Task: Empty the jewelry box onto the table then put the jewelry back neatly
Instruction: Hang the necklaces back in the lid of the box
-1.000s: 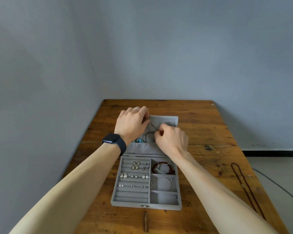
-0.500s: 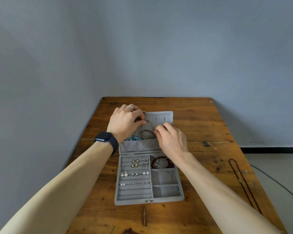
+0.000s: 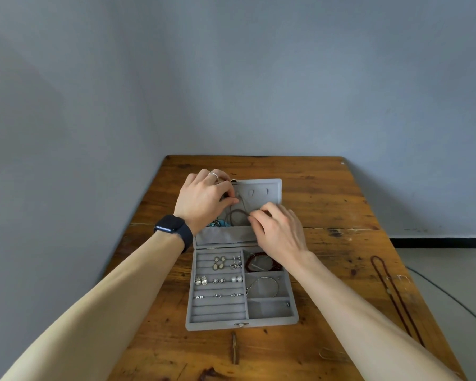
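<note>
On far lid panel of jewelry box [image 3: 273,185]: cord necklace [image 3: 237,212] pinched high by left hand [image 3: 204,199], loop pinched lower by right hand [image 3: 279,232], likely so cord is kept untangled.

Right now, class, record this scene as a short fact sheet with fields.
Box: grey jewelry box, open, lid laid back
Left hand: pinches brown cord at the lid
Right hand: pinches the same cord's loop
Tray left: earrings in rows
Tray right: red bead bracelet, silver bangle
Table: long dark necklace right of box
</note>
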### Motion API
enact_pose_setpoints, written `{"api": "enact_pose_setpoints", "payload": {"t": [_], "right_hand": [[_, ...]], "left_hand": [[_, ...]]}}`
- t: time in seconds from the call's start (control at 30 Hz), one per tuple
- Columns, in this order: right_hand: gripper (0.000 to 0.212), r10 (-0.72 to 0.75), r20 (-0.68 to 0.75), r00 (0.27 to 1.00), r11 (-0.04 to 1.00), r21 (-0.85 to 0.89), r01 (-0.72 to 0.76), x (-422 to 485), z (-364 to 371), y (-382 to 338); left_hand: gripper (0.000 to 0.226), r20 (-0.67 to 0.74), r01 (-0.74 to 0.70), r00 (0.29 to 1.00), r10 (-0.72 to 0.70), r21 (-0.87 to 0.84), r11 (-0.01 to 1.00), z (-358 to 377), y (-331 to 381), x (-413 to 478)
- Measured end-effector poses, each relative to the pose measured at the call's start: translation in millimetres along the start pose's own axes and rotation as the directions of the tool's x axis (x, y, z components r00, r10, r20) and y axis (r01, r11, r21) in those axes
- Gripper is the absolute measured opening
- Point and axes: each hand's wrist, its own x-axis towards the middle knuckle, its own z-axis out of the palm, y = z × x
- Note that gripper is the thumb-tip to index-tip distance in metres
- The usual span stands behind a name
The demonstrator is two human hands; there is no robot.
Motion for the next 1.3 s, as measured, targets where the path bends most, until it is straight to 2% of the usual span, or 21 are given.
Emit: {"api": "enact_pose_setpoints", "payload": {"t": [0.1, 0.2, 0.37, 0.6, 0.73, 0.9, 1.07, 1.3], "right_hand": [[0.011, 0.048, 0.015, 0.999, 0.999, 0.016, -0.048, 5, -1, -1], [0.009, 0.093, -0.005, 0.996, 0.995, 0.021, -0.093, 7, -3, 0], [0.015, 0.055, 0.002, 0.999, 0.998, 0.027, -0.055, -2, 4, 1], [0.022, 0.019, 0.062, 0.998, 1.000, 0.001, -0.019, -14, 0, -2], [0.026, -0.018, 0.128, 0.992, 0.998, -0.063, 0.027, -17, -1, -6], [0.015, -0.001, 0.135, 0.991, 0.997, -0.073, 0.011, -18, -6, -7], [0.006, 0.024, 0.093, 0.995, 0.998, -0.055, -0.019, -16, -6, -7], [0.010, 0.085, 0.099, 0.991, 0.994, -0.073, -0.078, -13, -4, -11]], "left_hand": [[0.017, 0.020, 0.023, 1.000, -0.023, 0.002, 1.000, 1, 2, -4], [0.016, -0.028, 0.035, 0.999, -0.034, 0.049, 0.998, 6, 9, -14], [0.015, -0.132, 0.070, 0.989, -0.060, 0.069, 0.995, 16, 20, -32], [0.014, -0.132, 0.115, 0.986, -0.105, 0.071, 0.991, 29, 32, -47], [0.016, -0.100, 0.077, 0.993, -0.066, 0.105, 0.991, 27, 32, -50], [0.027, 0.007, 0.029, 0.999, -0.031, 0.147, 0.989, 21, 25, -53], [0.010, 0.030, -0.022, 0.999, 0.017, 0.180, 0.984, 15, 14, -54], [0.013, 0.054, -0.022, 0.998, 0.011, 0.202, 0.979, 17, 18, -49]]}}
